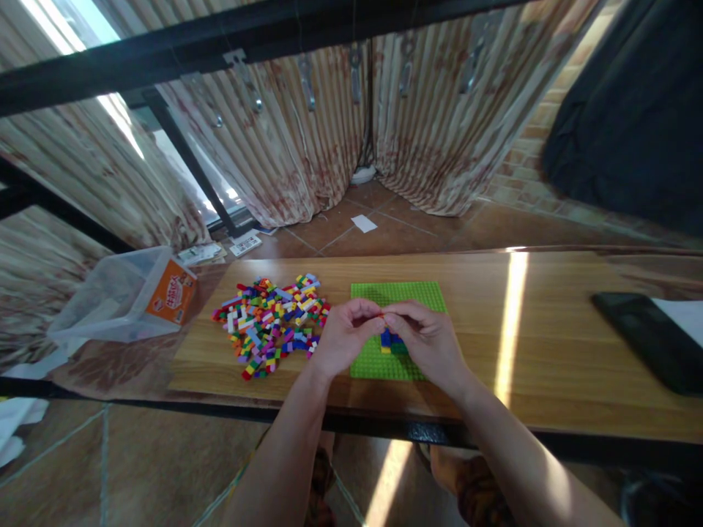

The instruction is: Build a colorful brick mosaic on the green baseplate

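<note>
My left hand point(347, 333) and my right hand point(427, 338) meet over the green studded baseplate point(365, 366). Their fingertips are pinched together around a small orange-red toy brick point(383, 315), mostly covered by the fingers. Just below the fingertips, several joined bricks, blue point(386, 341), yellow and dark green, sit on the baseplate. My right hand partly hides this group. Left of my left hand lies a loose heap of mixed coloured bricks point(274, 322).
The wooden tabletop point(466, 293) carries a black phone-like slab point(651, 340) at the right, beside white paper point(684, 318). A clear plastic box point(110, 293) with an orange label stands beyond the left end. Curtains point(307, 139) hang behind, past a dark metal bar point(263, 44).
</note>
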Tool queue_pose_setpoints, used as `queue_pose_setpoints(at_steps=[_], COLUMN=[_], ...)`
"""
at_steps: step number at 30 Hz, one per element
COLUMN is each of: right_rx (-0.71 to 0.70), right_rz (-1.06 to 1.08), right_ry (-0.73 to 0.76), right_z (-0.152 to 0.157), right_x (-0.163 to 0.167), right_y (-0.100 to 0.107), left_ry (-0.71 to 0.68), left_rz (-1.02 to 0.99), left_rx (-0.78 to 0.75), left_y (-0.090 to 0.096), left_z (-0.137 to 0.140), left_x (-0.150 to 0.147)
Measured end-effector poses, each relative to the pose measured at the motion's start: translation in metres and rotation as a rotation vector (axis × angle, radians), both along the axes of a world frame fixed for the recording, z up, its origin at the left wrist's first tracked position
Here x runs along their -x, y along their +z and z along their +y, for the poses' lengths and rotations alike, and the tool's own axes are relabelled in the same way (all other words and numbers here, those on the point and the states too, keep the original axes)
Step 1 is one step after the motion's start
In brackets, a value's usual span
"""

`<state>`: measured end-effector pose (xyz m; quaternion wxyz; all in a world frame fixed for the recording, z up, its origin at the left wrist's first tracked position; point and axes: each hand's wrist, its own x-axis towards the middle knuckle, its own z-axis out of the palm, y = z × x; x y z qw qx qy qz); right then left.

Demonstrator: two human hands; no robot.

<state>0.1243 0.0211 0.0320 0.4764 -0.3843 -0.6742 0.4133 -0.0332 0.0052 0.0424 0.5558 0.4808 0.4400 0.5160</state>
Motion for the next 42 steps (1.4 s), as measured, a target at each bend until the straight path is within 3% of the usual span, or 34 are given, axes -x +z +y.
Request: queue_pose_setpoints(at_steps=[10, 15, 20, 24, 29, 35, 42], right_rx=[0.183, 0.245, 0.087, -0.054, -0.111, -0.11, -0.121], right_rz=[0.168, 0.257, 0.061, -0.17, -0.302, -0.314, -0.297], right_ry=[0.031, 0.019, -0.058, 0.007, 0.045, 0.052, 0.026], right_z=[-0.002, -0.002, -0.007, -0.014, -0.016, -0.016, -0.016], right_x=[0.007, 0.019, 0.039, 0.058, 0.077, 0.09, 0.084], right_y=[0.005, 0.005, -0.006, -0.013, -0.022, -0.03, -0.023], left_ry=[0.016, -0.008, 0.285, 0.433, 0.447, 0.449, 0.397], left_rz=[-0.054, -0.112, -0.242, -0.295, -0.296, -0.265, -0.101], left_rx=[0.042, 0.081, 0.065, 0.048, 0.101, 0.127, 0.127], left_y=[0.003, 0.009, 0.018, 0.021, 0.018, 0.015, 0.012], left_z=[-0.004, -0.007, -0.007, -0.009, -0.012, -0.014, -0.015], left_x=[0.007, 0.024, 0.057, 0.075, 0.081, 0.082, 0.083])
